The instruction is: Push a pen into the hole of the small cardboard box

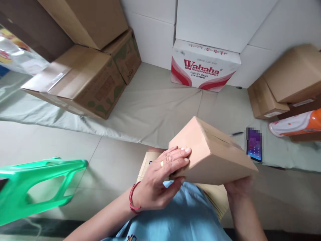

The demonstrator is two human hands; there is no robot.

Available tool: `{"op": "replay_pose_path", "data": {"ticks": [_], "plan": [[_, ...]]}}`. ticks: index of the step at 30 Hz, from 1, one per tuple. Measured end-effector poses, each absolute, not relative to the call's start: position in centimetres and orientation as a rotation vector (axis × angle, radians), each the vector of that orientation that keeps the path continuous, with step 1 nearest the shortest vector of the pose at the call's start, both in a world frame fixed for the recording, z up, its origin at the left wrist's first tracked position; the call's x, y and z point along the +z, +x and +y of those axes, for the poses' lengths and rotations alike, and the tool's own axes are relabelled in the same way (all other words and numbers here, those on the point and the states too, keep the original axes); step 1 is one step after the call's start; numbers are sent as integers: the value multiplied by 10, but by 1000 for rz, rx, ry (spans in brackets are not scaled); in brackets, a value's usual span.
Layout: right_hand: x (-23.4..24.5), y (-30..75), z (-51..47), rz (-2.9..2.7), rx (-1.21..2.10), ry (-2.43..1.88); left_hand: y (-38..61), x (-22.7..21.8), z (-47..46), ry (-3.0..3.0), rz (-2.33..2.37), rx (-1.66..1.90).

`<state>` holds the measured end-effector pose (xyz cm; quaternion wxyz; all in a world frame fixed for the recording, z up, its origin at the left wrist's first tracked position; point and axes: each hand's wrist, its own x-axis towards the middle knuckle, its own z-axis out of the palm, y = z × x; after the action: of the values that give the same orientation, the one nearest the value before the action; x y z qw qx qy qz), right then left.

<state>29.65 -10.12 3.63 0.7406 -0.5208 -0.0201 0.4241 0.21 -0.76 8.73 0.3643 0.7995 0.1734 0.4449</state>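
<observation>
A plain brown cardboard box (195, 150) is tilted in front of my body, held between both hands. Along its upper face runs a seam where the flaps meet. My left hand (163, 177), with a ring and a red wrist cord, grips the box's left end, fingers on the side and thumb below. Under the right lower edge of the box is my right hand (239, 185); most of its fingers are hidden behind the cardboard. Beneath my left hand, part of another light cardboard piece (144, 164) shows near my lap.
Stacked cartons (100, 83) stand on the cloth-covered surface (150, 103) at left. A white Wahaha carton (203, 68) is at the back. Right are brown boxes (291, 77), an orange-white package (296, 124), a phone (254, 145) and a pen (237, 134). A green stool (47, 170) stands left.
</observation>
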Motion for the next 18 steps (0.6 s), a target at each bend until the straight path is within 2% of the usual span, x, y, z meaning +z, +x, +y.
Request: {"op": "replay_pose_path", "data": {"ticks": [4, 11, 15, 18], "plan": [[40, 303, -106, -27, 779, -1152, 4, 85, -7, 2070, 464, 1112], [59, 288, -97, -193, 768, -1025, 0, 81, -6, 1705, 670, 982], [48, 280, -94, -266, 829, -1044, -4, 80, -5, 1608, 785, 1101], [31, 266, -88, -323, 981, -1091, -9, 91, -4, 1789, 740, 1274]]}}
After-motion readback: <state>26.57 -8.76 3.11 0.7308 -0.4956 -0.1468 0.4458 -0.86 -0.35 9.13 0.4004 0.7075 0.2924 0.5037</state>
